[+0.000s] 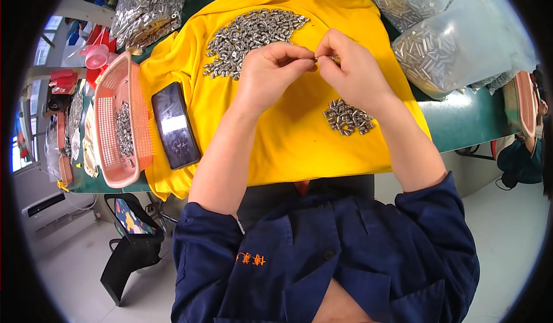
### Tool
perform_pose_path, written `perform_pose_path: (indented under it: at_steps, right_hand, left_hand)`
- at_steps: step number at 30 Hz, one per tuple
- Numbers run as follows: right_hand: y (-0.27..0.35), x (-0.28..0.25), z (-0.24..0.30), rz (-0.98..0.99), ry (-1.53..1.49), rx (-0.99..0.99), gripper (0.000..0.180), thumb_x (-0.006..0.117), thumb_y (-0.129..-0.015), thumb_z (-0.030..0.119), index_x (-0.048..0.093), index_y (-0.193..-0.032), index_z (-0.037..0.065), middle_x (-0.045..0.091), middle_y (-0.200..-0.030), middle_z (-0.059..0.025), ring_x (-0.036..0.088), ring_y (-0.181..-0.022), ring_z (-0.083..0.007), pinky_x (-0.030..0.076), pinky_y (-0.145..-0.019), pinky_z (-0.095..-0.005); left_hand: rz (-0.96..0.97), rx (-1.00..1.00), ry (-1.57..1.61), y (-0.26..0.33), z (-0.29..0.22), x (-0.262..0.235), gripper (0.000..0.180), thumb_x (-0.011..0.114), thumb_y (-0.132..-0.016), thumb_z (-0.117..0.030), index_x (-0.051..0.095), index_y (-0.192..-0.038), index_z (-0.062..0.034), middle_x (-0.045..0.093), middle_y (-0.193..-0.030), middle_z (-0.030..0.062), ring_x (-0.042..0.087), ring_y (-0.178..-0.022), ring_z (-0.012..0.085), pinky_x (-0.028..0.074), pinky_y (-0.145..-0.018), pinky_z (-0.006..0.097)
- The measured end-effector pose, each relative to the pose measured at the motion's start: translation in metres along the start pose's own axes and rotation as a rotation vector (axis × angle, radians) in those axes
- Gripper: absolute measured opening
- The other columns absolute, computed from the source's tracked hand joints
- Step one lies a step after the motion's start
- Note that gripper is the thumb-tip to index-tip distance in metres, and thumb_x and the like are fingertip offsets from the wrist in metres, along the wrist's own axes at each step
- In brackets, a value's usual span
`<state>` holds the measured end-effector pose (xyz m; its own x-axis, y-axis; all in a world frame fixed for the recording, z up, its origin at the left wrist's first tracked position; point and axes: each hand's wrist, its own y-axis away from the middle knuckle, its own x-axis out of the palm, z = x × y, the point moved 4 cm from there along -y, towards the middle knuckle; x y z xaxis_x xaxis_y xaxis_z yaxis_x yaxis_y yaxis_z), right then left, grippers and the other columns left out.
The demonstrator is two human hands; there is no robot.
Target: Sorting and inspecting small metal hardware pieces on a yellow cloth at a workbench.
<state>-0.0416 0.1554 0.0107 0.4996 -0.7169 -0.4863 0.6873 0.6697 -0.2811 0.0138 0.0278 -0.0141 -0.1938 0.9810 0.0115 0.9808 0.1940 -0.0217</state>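
Observation:
Both hands meet over a yellow cloth, thumbs and forefingers pinched close together. My left hand [272,72] is closed, its fingertips touching those of the right. My right hand [352,69] is pinched too, beside the left fingertips. Whatever sits between them is tiny and mostly hidden by the fingers. Behind the left hand spreads a large pile of small metal cylinders [247,35]. A smaller pile of similar metal cylinders [347,118] lies just below the right hand. Under everything the yellow cloth [299,150] covers the table's middle.
Left of the cloth stands a pink plastic basket [106,150] with metal parts inside. A black phone [174,125] rests between it and my left forearm. Clear bags of metal parts [429,52] fill the back right of the green table [466,121]; another bag [148,12] lies back left.

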Motion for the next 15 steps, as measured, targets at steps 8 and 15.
perform_pose_path:
  at_steps: [8, 15]
  right_hand:
    - [-0.003, -0.012, -0.014, -0.042, -0.430, 0.262, 0.009, 0.049, -0.075, 0.010, 0.047, -0.077, 0.002, 0.049, -0.063, -0.0038, 0.043, -0.055, -0.0104, 0.036, -0.050, -0.0243]
    - [-0.003, -0.011, 0.001, -0.053, -0.195, 0.082, 0.009, 0.049, -0.074, 0.010, 0.047, -0.077, 0.001, 0.050, -0.064, -0.0043, 0.044, -0.057, -0.0105, 0.037, -0.052, -0.0242]
  left_hand:
    - [-0.051, 0.006, -0.327, -0.006, 0.007, -0.009, 0.020, 0.050, -0.080, 0.002, 0.056, -0.099, 0.0014, 0.061, -0.084, 0.0059, 0.058, -0.077, 0.0111, 0.045, -0.071, 0.020]
    - [-0.066, 0.024, -0.134, -0.002, 0.004, -0.005, 0.015, 0.052, -0.079, -0.001, 0.058, -0.094, 0.0004, 0.060, -0.087, 0.0045, 0.057, -0.078, 0.0114, 0.044, -0.070, 0.021]
